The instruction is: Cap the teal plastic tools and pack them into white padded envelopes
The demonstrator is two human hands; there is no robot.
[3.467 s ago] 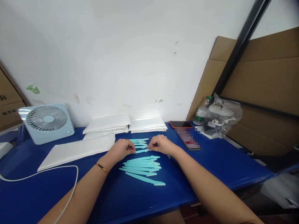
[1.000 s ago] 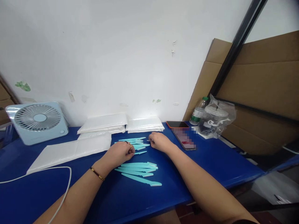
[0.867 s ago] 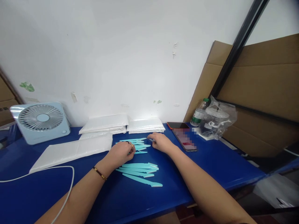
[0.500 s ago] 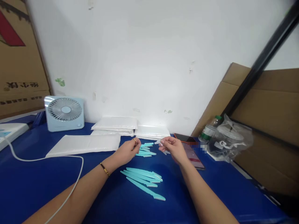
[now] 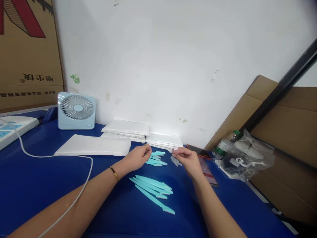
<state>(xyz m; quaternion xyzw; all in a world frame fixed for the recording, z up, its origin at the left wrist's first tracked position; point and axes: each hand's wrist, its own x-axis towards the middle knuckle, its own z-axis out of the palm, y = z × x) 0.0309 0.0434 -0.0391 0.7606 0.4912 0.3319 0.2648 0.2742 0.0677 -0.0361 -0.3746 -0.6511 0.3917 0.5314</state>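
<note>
My left hand (image 5: 138, 157) has its fingers pinched together beside the far pile of teal eyebrow razors (image 5: 158, 163); whatever is between the fingertips is hidden. Pinched between the thumb and fingers of my right hand (image 5: 189, 162) is a small clear plastic cover (image 5: 174, 149). Just below those fingertips lie several more clear plastic covers (image 5: 176, 161) on the blue table. Closer to me, several teal eyebrow razors (image 5: 155, 196) lie side by side in a loose fan, blade ends to the right.
White padded envelopes (image 5: 96, 145) lie at the back left, with more white stacks (image 5: 126, 127) by the wall. A light-blue fan (image 5: 77, 112) stands left. A phone (image 5: 209, 172), bottle (image 5: 224, 147) and bagged cup (image 5: 247, 157) sit right. A white cable (image 5: 88, 178) crosses my left forearm.
The camera view has turned a little. My right hand still pinches the clear cover, and the loose covers beneath it show more plainly. The near razors lie as before.
</note>
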